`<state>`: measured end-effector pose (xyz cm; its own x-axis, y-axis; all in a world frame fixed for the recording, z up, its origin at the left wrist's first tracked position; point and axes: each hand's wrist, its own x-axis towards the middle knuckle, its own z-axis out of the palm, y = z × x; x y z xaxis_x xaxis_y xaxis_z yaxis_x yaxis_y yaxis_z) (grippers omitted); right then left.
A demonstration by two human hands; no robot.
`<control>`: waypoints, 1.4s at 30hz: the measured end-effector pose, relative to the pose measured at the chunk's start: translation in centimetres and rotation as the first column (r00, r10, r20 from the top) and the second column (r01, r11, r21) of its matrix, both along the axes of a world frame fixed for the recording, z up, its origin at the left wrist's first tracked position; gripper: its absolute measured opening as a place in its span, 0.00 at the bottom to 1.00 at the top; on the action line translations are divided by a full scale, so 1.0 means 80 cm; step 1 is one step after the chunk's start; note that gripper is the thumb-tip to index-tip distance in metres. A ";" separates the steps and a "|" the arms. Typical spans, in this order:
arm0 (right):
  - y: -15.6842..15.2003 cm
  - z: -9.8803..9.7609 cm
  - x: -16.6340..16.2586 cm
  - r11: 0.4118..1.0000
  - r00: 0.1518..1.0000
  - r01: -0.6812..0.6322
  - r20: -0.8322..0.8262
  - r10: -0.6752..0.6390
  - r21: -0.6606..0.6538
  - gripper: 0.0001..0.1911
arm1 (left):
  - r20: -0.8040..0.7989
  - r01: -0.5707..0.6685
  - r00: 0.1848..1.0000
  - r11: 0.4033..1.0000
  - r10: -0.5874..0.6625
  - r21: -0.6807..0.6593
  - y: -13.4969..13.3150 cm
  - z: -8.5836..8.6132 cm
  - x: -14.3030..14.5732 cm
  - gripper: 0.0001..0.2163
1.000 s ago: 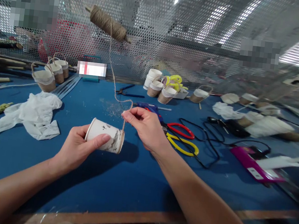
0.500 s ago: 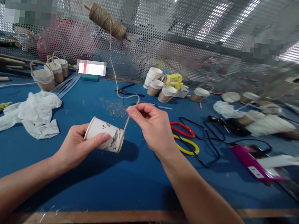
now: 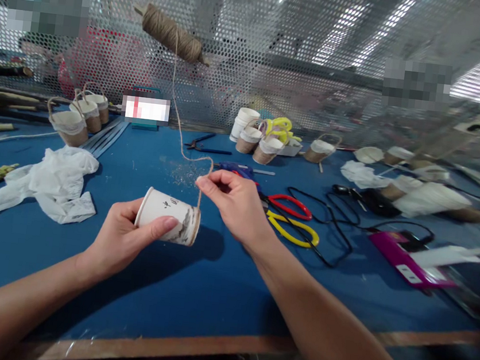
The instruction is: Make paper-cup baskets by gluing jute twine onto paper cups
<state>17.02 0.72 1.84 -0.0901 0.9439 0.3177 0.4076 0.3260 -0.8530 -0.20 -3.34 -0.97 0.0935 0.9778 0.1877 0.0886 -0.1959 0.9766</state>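
A white paper cup (image 3: 163,209) with dark printed marks lies tilted on its side in my left hand (image 3: 127,233), fingers behind it and thumb along its front. Its base end points right and has a turn of brown twine around it. My right hand (image 3: 237,205) pinches the twine (image 3: 200,195) between thumb and fingertips, just above that end. From the pinch the twine hangs slack and climbs to a spool of twine (image 3: 170,32) on a stick against the perforated metal screen.
Twine-wrapped cups with handles (image 3: 70,126) stand at the back left, others (image 3: 268,150) at the back middle. Crumpled white cloth (image 3: 49,181) lies left. Right are red-and-yellow-handled tools (image 3: 295,231), a blue glue gun (image 3: 236,169), black cables and a purple power strip (image 3: 408,263).
My right hand has moved a little left and down with the twine, closer to the cup's base. More of the glue gun now shows behind it. The cup is nearly still.
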 end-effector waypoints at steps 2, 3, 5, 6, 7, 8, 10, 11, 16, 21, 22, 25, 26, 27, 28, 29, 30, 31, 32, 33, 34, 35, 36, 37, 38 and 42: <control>0.001 -0.003 0.000 1.000 1.000 -0.008 0.000 0.008 -0.010 0.10 | 0.006 -0.001 1.000 1.000 0.001 0.011 0.000 -0.001 0.000 0.07; 0.001 -0.005 0.000 1.000 1.000 -0.014 0.001 0.014 -0.017 0.11 | 0.011 0.000 1.000 1.000 0.000 0.017 -0.001 -0.001 -0.001 0.07; 0.002 -0.007 0.000 0.999 1.000 -0.029 0.005 0.029 -0.036 0.11 | 0.021 0.003 1.000 1.000 -0.004 0.026 -0.001 -0.001 -0.001 0.06; 0.001 -0.008 0.000 0.998 0.999 -0.037 0.006 0.037 -0.047 0.11 | 0.025 0.003 1.000 1.000 -0.004 0.029 -0.002 -0.001 -0.001 0.06; 0.001 -0.009 0.000 0.997 0.999 -0.044 0.006 0.044 -0.059 0.11 | 0.026 0.003 1.000 1.000 -0.004 0.030 -0.002 0.000 -0.001 0.06; 0.001 -0.010 0.000 0.996 0.999 -0.050 0.005 0.050 -0.069 0.11 | 0.026 0.000 1.000 1.000 -0.001 0.029 -0.002 0.000 -0.001 0.06; 0.000 -0.011 -0.001 0.995 0.998 -0.061 -0.002 0.061 -0.080 0.12 | 0.020 -0.011 1.000 1.000 0.011 0.026 -0.001 0.001 -0.001 0.06; 0.000 -0.012 -0.002 0.995 0.998 -0.065 -0.006 0.064 -0.081 0.12 | 0.016 -0.016 1.000 1.000 0.016 0.024 -0.001 0.001 -0.001 0.07; 0.000 -0.015 -0.003 0.993 0.997 -0.075 -0.020 0.073 -0.093 0.11 | 0.022 -0.028 0.999 0.999 0.027 0.041 -0.002 0.002 -0.001 0.06; 0.000 -0.019 -0.005 0.988 0.995 -0.094 -0.035 0.091 -0.123 0.11 | 0.087 -0.039 0.995 0.999 0.039 -0.002 -0.002 0.001 0.000 0.05; 0.000 -0.020 -0.005 0.986 0.994 -0.101 -0.040 0.097 -0.132 0.11 | 0.115 -0.033 0.993 0.999 0.036 -0.027 -0.001 0.000 0.000 0.06; 0.001 -0.023 -0.007 0.981 0.993 -0.114 -0.057 0.106 -0.156 0.11 | 0.199 -0.008 0.980 0.996 0.026 -0.091 0.001 -0.002 0.001 0.08; 0.002 -0.024 -0.007 0.980 0.992 -0.115 -0.062 0.106 -0.165 0.12 | 0.224 0.000 0.974 0.994 0.024 -0.106 0.001 -0.003 0.001 0.08; 0.002 -0.026 -0.008 0.978 0.992 -0.117 -0.068 0.107 -0.175 0.12 | 0.248 0.007 0.969 0.993 0.022 -0.118 0.002 -0.004 0.002 0.08; 0.003 -0.027 -0.008 0.975 0.991 -0.120 -0.076 0.107 -0.186 0.12 | 0.271 0.016 0.962 0.992 0.019 -0.128 0.003 -0.005 0.002 0.08; 0.003 -0.028 -0.009 0.973 0.990 -0.123 -0.086 0.108 -0.196 0.12 | 0.295 0.025 0.955 0.990 0.017 -0.136 0.003 -0.005 0.002 0.08; 0.004 -0.029 -0.009 0.970 0.989 -0.128 -0.096 0.110 -0.206 0.12 | 0.321 0.029 0.947 0.989 0.018 -0.143 0.004 -0.006 0.003 0.07; 0.004 -0.029 -0.010 0.968 0.988 -0.131 -0.105 0.111 -0.215 0.12 | 0.343 0.032 0.939 0.988 0.021 -0.149 0.004 -0.006 0.003 0.07; 0.004 -0.030 -0.010 0.966 0.987 -0.134 -0.113 0.111 -0.223 0.12 | 0.363 0.033 0.932 0.987 0.026 -0.156 0.005 -0.007 0.004 0.07; 0.004 -0.030 -0.011 0.964 0.987 -0.135 -0.118 0.110 -0.229 0.12 | 0.378 0.035 0.925 0.986 0.031 -0.164 0.005 -0.007 0.004 0.07; 0.004 -0.031 -0.012 0.963 0.987 -0.135 -0.120 0.109 -0.235 0.12 | 0.390 0.038 0.920 0.984 0.033 -0.172 0.006 -0.007 0.005 0.07; 0.004 -0.031 -0.012 0.962 0.987 -0.134 -0.121 0.108 -0.238 0.12 | 0.397 0.041 0.917 0.983 0.035 -0.180 0.006 -0.008 0.005 0.07; 0.004 -0.031 -0.013 0.961 0.987 -0.133 -0.120 0.107 -0.241 0.12 | 0.401 0.043 0.915 0.982 0.035 -0.184 0.006 -0.008 0.005 0.07; 0.004 -0.031 -0.013 0.961 0.987 -0.130 -0.119 0.104 -0.246 0.12 | 0.404 0.046 0.914 0.982 0.033 -0.184 0.007 -0.008 0.005 0.07; 0.004 -0.031 -0.014 0.959 0.988 -0.126 -0.119 0.099 -0.253 0.12 | 0.405 0.046 0.914 0.982 0.032 -0.183 0.007 -0.008 0.004 0.07; 0.004 -0.032 -0.016 0.950 0.988 -0.117 -0.127 0.083 -0.288 0.12 | 0.393 0.047 0.919 0.982 0.029 -0.183 0.007 -0.010 0.003 0.08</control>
<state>15.78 1.06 -0.76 -0.1690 0.9848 0.0407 0.2823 0.0879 -0.9553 0.06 -2.76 -1.75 0.0589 0.9979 0.0273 -0.3103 -0.0077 0.9506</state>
